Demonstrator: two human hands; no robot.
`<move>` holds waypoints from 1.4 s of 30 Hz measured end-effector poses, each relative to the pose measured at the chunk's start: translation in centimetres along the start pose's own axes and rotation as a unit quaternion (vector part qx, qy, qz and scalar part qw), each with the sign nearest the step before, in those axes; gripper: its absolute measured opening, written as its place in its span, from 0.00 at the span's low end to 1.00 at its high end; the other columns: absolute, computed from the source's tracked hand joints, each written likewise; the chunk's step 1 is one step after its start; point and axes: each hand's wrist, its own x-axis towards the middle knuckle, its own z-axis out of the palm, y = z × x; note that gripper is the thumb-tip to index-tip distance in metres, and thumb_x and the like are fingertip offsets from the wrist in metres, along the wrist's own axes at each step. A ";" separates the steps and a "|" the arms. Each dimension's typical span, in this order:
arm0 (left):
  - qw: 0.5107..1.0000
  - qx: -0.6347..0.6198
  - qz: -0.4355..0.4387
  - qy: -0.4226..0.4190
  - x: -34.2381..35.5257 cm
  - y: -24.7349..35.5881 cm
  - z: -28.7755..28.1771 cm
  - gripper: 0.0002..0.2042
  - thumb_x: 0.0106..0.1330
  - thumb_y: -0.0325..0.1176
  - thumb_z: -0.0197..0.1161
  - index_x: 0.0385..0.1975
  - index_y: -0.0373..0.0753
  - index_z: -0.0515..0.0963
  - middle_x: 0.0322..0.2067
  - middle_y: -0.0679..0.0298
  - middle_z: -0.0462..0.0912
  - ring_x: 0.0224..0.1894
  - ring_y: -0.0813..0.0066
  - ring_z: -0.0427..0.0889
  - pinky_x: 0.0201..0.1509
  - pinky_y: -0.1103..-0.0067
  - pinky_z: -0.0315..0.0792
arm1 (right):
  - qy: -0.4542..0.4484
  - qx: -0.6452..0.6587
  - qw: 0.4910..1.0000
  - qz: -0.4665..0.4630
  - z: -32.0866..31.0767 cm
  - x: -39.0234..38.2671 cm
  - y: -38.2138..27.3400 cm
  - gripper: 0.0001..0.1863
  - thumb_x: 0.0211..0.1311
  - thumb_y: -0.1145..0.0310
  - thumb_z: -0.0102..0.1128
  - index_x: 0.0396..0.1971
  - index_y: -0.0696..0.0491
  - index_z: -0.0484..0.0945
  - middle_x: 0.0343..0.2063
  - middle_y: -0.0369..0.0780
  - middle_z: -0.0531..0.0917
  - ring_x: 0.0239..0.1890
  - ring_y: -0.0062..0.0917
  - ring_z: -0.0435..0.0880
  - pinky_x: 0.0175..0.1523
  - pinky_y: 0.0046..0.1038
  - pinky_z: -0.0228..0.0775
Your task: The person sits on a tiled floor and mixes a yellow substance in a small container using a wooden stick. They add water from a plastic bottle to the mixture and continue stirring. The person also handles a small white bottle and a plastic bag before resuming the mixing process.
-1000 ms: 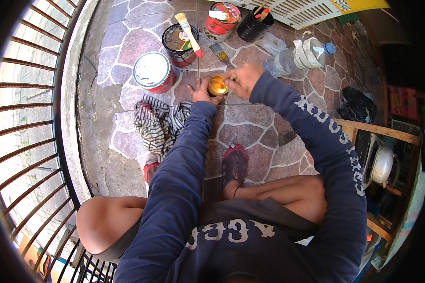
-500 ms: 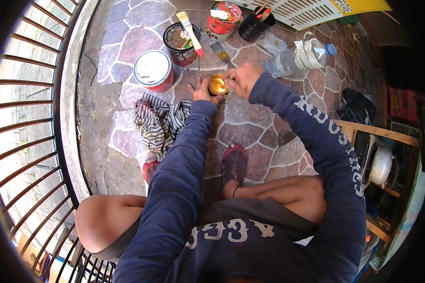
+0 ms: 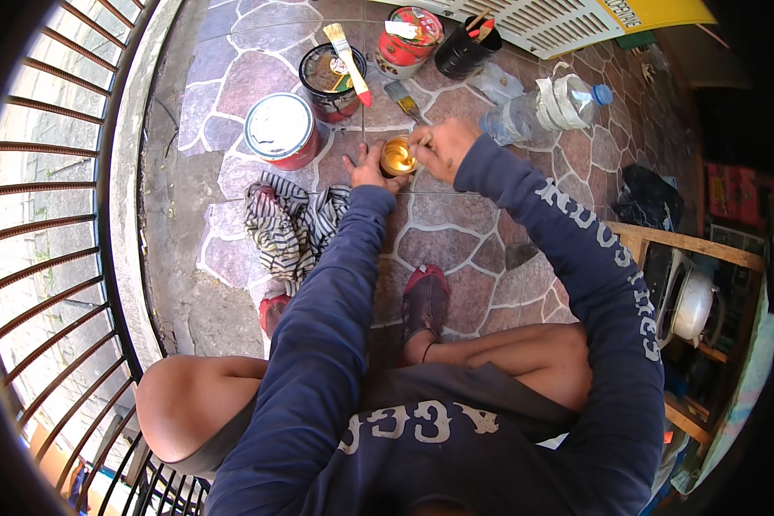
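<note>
Small round pot point(image 3: 399, 156): on the tiled floor point(image 3: 443, 225), between the two hands; gold-coloured contents, glossy.
Left hand point(image 3: 370, 168): curved around the pot's near-left side, thumb on the near edge, fingers on the left; presumably to keep it from sliding.
Right hand point(image 3: 445, 148): fingers pinched narrow at the pot's right rim; whether a thin tool sits between them, too small to tell.
Flat brush point(image 3: 403, 101): bristles pointing away, handle running behind the right hand; contact cannot be judged.
Pale-bristled brush point(image 3: 349, 65): laid across the dark open can point(image 3: 318, 82), likely to keep its bristles off the floor.
White-lidded tin point(image 3: 280, 125): upright, left of the pot, within reach.
Striped cloth point(image 3: 277, 228): crumpled beside the left sleeve point(image 3: 331, 292), handy for wiping, by its position.
</note>
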 end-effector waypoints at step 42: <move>1.000 -0.027 0.008 -0.005 0.2 0.0 0.1 0.43 0.36 0.45 0.82 0.58 0.46 0.71 0.55 0.44 0.76 0.67 0.53 0.66 0.75 0.53 0.35 | 0.022 0.044 0.999 -0.018 0.4 0.1 0.4 0.12 0.63 0.59 0.57 0.41 0.48 0.83 0.27 0.47 0.85 0.31 0.43 0.84 0.39 0.38 0.76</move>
